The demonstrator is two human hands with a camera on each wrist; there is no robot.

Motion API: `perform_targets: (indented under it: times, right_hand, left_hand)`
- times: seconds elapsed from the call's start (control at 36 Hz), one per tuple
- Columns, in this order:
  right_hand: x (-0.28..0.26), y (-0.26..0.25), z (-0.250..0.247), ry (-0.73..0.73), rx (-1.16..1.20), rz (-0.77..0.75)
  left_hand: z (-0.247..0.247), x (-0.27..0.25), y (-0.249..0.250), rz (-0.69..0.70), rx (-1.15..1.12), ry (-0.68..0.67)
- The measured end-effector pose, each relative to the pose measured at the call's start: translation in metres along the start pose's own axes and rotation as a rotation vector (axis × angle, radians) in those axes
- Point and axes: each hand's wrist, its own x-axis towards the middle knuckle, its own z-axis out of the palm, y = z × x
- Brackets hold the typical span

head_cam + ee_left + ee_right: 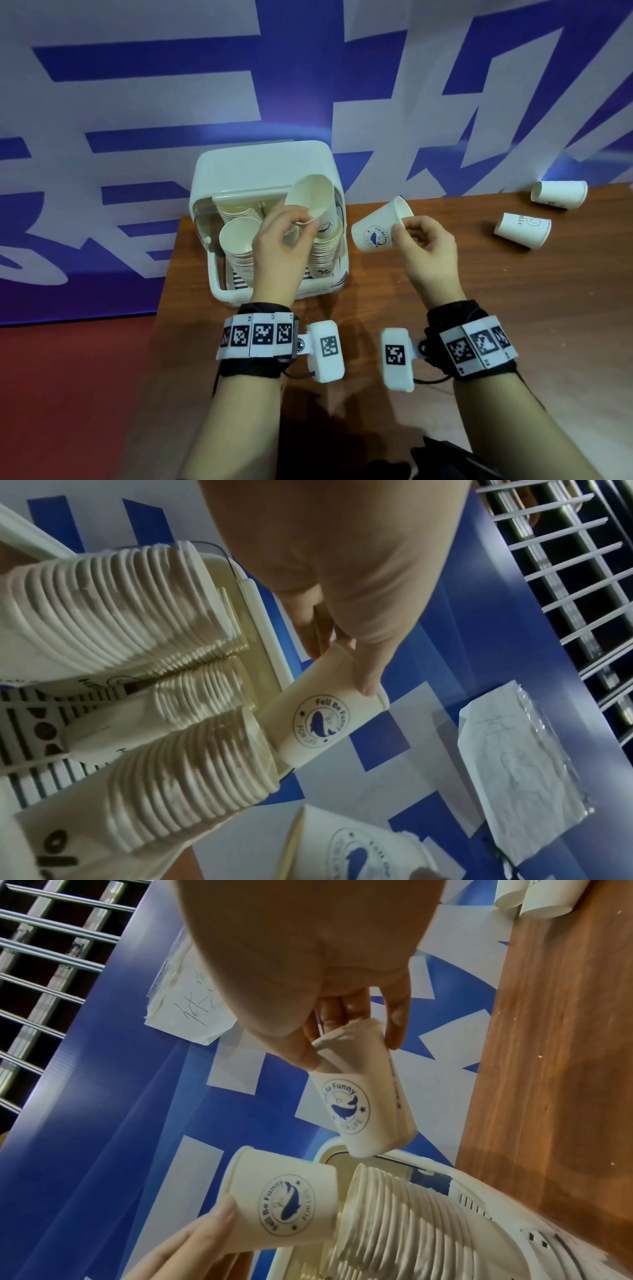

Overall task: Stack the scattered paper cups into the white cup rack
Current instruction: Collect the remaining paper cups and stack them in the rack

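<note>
Blue-and-white banner wall behind; brown wood table (445,342) w/ red floor to its left. Rack (260,161): white, lid up, at table's far-left corner, holding several tall stacks (239,246) of nested cups. L hand (284,240): over rack's front-right area, wrist cocked, thumb and fingers pinching rim of cup A (313,202), which is tilted, mouth toward wearer, base dipping into top of right stack (325,250). R hand (428,246): just right of rack, above table, fingers curled round rim of cup B (380,226), base pointing left toward rack; wrist view shows that rim visibly crumpled under the thumb. Loose cups: 2 lying on their sides near table's far-right edge (559,194) (522,229), well apart from rack. Risks (judgement): cup A going in tilted may catch on stack rim and jam or sit crooked; stacks are tall and leaning, so a sideways push could topple one against its neighbour; thin paper, hard pinch may crease cup B further so it won't nest; both hands close together, cup B could knock A. Task status: approx. partway, 2 in hand, 2 still out.
</note>
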Motion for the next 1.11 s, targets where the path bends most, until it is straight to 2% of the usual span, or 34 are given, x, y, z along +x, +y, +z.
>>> perform_targets:
  times: [0.31, 0.5, 0.72, 0.92, 1.11]
  right_hand:
    - [-0.002, 0.001, -0.001, -0.018, 0.006, 0.01]
    - [-0.002, -0.001, -0.004, -0.028, 0.006, -0.009]
    - [-0.001, 0.0, -0.004, -0.048, 0.006, -0.013]
    - [0.002, -0.011, 0.004, -0.044, 0.026, -0.073]
    - [0.003, -0.016, 0.02, -0.104, -0.016, -0.263]
  left_hand:
    - [0.005, -0.006, -0.024, 0.102, 0.267, -0.213]
    - [0.007, 0.003, -0.023, 0.06, 0.433, -0.27]
    - [0.006, 0.008, -0.02, 0.077, 0.669, -0.43]
    - [0.008, 0.008, -0.033, 0.049, 0.649, -0.517]
    - [0.013, 0.008, -0.05, 0.047, 0.508, -0.558]
